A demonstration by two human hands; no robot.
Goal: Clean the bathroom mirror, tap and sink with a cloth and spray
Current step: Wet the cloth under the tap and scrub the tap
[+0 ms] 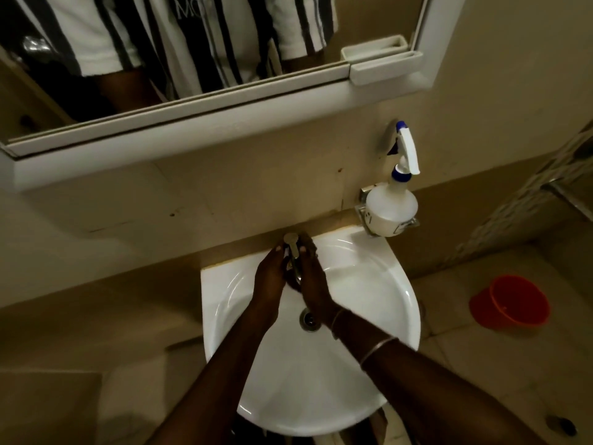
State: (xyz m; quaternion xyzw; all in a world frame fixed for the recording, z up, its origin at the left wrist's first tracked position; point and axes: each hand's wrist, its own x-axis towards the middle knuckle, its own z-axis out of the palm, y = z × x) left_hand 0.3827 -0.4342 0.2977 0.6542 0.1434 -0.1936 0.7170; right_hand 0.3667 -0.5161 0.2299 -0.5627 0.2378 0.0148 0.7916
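A white corner sink sits below a white-framed mirror. At the back of the sink stands the chrome tap. Both my hands close around it from either side. My left hand grips the tap's left side. My right hand presses what looks like a dark cloth against the tap's right side and spout; most of the cloth is hidden. A white spray bottle with a blue nozzle stands on a small metal holder at the sink's back right, untouched.
The drain lies just below my wrists. A red bucket stands on the tiled floor to the right. A white shelf is fixed at the mirror's lower right corner. Beige wall tiles surround the sink.
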